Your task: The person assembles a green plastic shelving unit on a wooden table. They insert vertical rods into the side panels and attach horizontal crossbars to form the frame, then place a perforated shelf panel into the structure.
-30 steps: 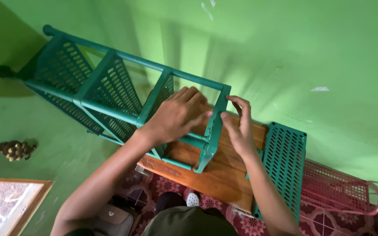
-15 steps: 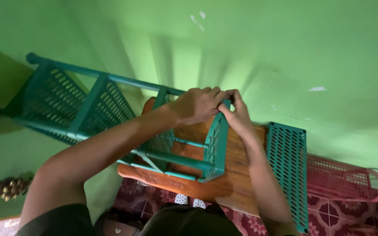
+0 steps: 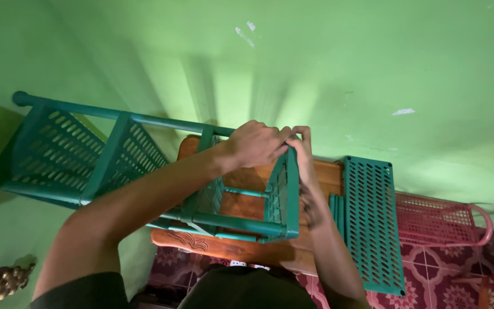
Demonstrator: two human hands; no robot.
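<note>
A bright green wall [image 3: 373, 68] fills the background, with a wooden table [image 3: 247, 206] standing against it. A teal plastic rack [image 3: 115, 166] lies on its side, its near end resting on the table. The left hand [image 3: 255, 143] curls over the top corner of the rack's end shelf [image 3: 284, 194], fingers closed on the corner. The right hand [image 3: 304, 151] pinches the same corner from the other side. A loose teal shelf panel [image 3: 373, 223] leans just beside, and a pink basket [image 3: 441, 220] sits beyond it
</note>
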